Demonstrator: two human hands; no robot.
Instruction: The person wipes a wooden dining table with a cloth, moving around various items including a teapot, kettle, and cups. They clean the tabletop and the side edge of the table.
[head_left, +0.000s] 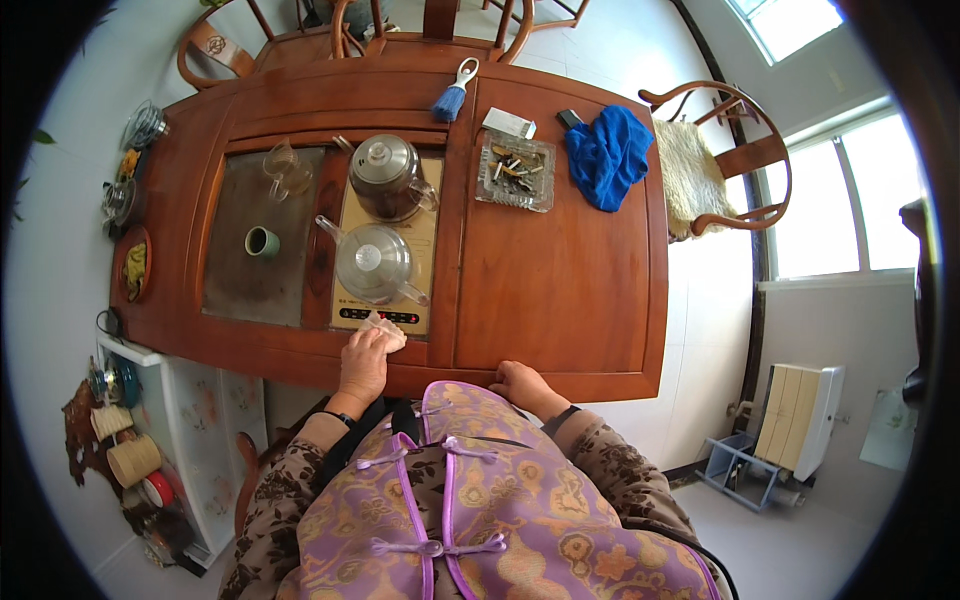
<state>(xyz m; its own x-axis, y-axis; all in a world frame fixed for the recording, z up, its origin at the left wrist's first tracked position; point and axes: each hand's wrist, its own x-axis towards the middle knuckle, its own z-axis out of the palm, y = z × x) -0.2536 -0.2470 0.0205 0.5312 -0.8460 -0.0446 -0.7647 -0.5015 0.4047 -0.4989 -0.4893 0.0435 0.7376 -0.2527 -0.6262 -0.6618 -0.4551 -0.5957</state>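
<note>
My left hand (363, 369) presses a crumpled white tissue (385, 332) onto the front edge of a gold electric tea stove (420, 225), just below its lit control strip (379, 316). My right hand (523, 384) rests on the near edge of the wooden tea table (555, 300), fingers curled, with nothing visible in it. On the stove stand a glass teapot with a steel lid (373, 264) and, behind it, a dark-filled glass kettle (385, 180). A green cup (262, 241) sits on the dark tray panel (255, 292) to the left, near some clear glassware (287, 171).
A glass ashtray (516, 171) with cigarette butts, a white box (509, 123), a blue cloth (611, 156) and a blue-bristled brush (454, 94) lie toward the back. A brown dish (147, 264) sits at the left edge. Wooden chairs (750, 165) stand around the table; a white cabinet (199, 427) is at left.
</note>
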